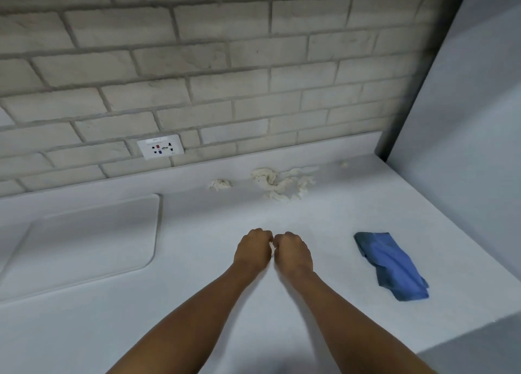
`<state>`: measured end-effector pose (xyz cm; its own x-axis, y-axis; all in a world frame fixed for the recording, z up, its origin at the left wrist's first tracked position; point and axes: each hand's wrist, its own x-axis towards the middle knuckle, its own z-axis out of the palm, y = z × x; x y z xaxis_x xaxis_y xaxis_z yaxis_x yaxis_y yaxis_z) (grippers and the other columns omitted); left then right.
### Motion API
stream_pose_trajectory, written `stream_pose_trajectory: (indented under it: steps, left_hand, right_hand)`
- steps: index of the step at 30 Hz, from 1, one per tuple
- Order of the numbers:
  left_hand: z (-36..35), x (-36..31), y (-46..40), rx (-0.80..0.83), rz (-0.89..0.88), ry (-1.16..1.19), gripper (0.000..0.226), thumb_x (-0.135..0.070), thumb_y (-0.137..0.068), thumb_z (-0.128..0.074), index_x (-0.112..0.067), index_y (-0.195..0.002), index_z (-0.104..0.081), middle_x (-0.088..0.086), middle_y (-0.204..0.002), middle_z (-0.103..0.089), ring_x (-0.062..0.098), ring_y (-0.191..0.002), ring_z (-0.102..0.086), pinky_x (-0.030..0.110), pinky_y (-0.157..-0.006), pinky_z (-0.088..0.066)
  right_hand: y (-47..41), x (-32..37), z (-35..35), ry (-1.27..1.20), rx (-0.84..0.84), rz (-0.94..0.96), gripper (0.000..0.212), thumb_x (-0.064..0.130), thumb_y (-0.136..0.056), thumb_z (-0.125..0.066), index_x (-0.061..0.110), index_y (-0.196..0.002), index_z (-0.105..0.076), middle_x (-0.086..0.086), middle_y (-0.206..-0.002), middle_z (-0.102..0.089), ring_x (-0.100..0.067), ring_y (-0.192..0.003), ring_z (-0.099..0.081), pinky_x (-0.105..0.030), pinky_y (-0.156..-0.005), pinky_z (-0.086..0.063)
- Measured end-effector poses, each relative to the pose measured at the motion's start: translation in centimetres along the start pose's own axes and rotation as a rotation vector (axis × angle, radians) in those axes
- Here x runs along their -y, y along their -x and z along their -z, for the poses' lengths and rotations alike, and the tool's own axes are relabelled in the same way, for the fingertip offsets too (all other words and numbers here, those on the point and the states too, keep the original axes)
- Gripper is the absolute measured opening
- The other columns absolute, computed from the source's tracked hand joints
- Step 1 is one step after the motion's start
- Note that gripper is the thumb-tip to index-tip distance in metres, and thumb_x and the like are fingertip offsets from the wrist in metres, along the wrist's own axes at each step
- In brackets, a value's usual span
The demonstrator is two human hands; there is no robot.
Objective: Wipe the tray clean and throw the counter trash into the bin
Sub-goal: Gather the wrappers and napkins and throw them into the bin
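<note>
A white tray (93,238) lies flat on the left of the white counter (197,303). Crumpled white paper trash (279,183) sits by the back wall, with a smaller wad (220,184) to its left and a tiny scrap (344,164) to the right. A folded blue cloth (392,265) lies on the counter at the right. My left hand (253,251) and my right hand (293,253) are side by side at the counter's middle, knuckles touching, fingers curled under. A small white bit shows between them; whether either holds it I cannot tell.
A brick wall (225,77) with a white socket plate (160,146) runs along the back. A tall pale panel (465,120) closes off the right side. The counter's front right edge (456,337) drops away. No bin is in view.
</note>
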<state>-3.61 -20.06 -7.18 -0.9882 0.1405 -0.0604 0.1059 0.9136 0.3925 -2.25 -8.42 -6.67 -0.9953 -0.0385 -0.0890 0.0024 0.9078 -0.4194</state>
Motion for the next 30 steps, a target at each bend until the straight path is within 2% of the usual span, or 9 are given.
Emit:
stream_pose_trajectory:
  steps: [4,9,12,14,16,20,23,26,30]
  left_hand:
    - [-0.8,-7.0,0.4,-0.05,-0.082,0.186,0.023,-0.011,-0.09,-0.055,-0.018,-0.107,-0.068,0.001,-0.096,-0.071,0.02,-0.089,-0.065,0.027,-0.073,-0.048]
    - [-3.1,-18.6,2.0,-0.007,-0.258,0.26,0.011,-0.022,-0.086,-0.063,-0.021,-0.097,-0.061,-0.003,-0.085,-0.071,0.019,-0.077,-0.065,0.03,-0.068,-0.052]
    - [-5.8,-25.9,4.4,0.027,-0.336,0.333,0.012,-0.018,-0.084,-0.064,-0.026,-0.079,-0.058,-0.011,-0.076,-0.064,0.008,-0.068,-0.06,0.017,-0.058,-0.044]
    - [-8.2,-30.2,6.1,0.079,-0.372,0.347,0.008,-0.022,-0.087,-0.064,-0.023,-0.081,-0.059,-0.008,-0.075,-0.064,0.012,-0.07,-0.061,0.025,-0.06,-0.049]
    - [-10.6,-33.6,7.6,0.101,-0.396,0.325,0.011,-0.031,-0.089,-0.064,-0.02,-0.088,-0.061,-0.006,-0.076,-0.067,0.015,-0.072,-0.062,0.034,-0.063,-0.05]
    - [-15.1,-37.6,10.7,0.166,-0.393,0.324,0.019,-0.042,-0.085,-0.058,-0.025,-0.089,-0.066,-0.006,-0.081,-0.071,0.014,-0.074,-0.064,0.033,-0.065,-0.053]
    - [-18.1,-38.2,12.4,0.213,-0.344,0.341,0.014,-0.031,-0.085,-0.061,-0.026,-0.09,-0.073,-0.005,-0.085,-0.074,0.015,-0.079,-0.067,0.029,-0.071,-0.052]
    - [-21.0,-37.3,13.4,0.263,-0.296,0.327,0.011,-0.022,-0.089,-0.065,-0.021,-0.088,-0.076,-0.003,-0.086,-0.074,0.014,-0.079,-0.067,0.024,-0.07,-0.046]
    - [-26.2,-35.3,13.6,0.364,-0.216,0.304,0.006,-0.018,-0.092,-0.066,-0.019,-0.094,-0.071,-0.004,-0.091,-0.072,0.009,-0.08,-0.065,0.021,-0.073,-0.051]
  right_hand:
    - [2.7,-7.4,3.1,-0.308,-0.225,-0.15,0.02,0.01,-0.087,-0.053,0.018,-0.094,-0.069,0.0,-0.095,-0.067,-0.018,-0.083,-0.061,-0.028,-0.069,-0.047]
    - [9.4,-17.3,7.3,-0.666,-0.464,-0.212,0.024,0.007,-0.088,-0.059,0.017,-0.107,-0.07,0.009,-0.096,-0.068,-0.01,-0.091,-0.064,-0.019,-0.079,-0.048]
    - [14.5,-22.8,9.4,-0.738,-0.601,-0.218,0.02,0.01,-0.089,-0.061,0.02,-0.101,-0.072,0.01,-0.09,-0.07,-0.005,-0.082,-0.063,-0.018,-0.074,-0.049]
    - [17.6,-26.4,10.3,-0.766,-0.646,-0.244,0.018,0.009,-0.088,-0.062,0.021,-0.097,-0.071,0.01,-0.085,-0.068,-0.003,-0.079,-0.061,-0.013,-0.069,-0.046]
    - [20.1,-29.8,10.8,-0.778,-0.661,-0.28,0.015,0.01,-0.088,-0.063,0.021,-0.095,-0.07,0.011,-0.085,-0.068,-0.002,-0.079,-0.061,-0.011,-0.068,-0.046]
    - [24.1,-35.0,10.3,-0.8,-0.626,-0.416,0.01,0.018,-0.089,-0.063,0.024,-0.092,-0.07,0.012,-0.083,-0.068,-0.003,-0.077,-0.062,-0.012,-0.067,-0.047]
    - [26.6,-37.3,9.4,-0.858,-0.617,-0.528,0.013,0.017,-0.091,-0.062,0.026,-0.091,-0.071,0.012,-0.08,-0.068,-0.002,-0.075,-0.062,-0.011,-0.064,-0.045]
    - [28.7,-39.1,7.8,-0.883,-0.595,-0.672,0.014,0.011,-0.093,-0.058,0.018,-0.091,-0.07,0.01,-0.08,-0.067,0.001,-0.073,-0.06,-0.003,-0.058,-0.041]
    - [30.2,-41.9,3.5,-0.791,-0.543,-0.781,0.013,0.013,-0.094,-0.057,0.017,-0.087,-0.067,0.004,-0.078,-0.066,0.002,-0.069,-0.057,-0.001,-0.057,-0.039]
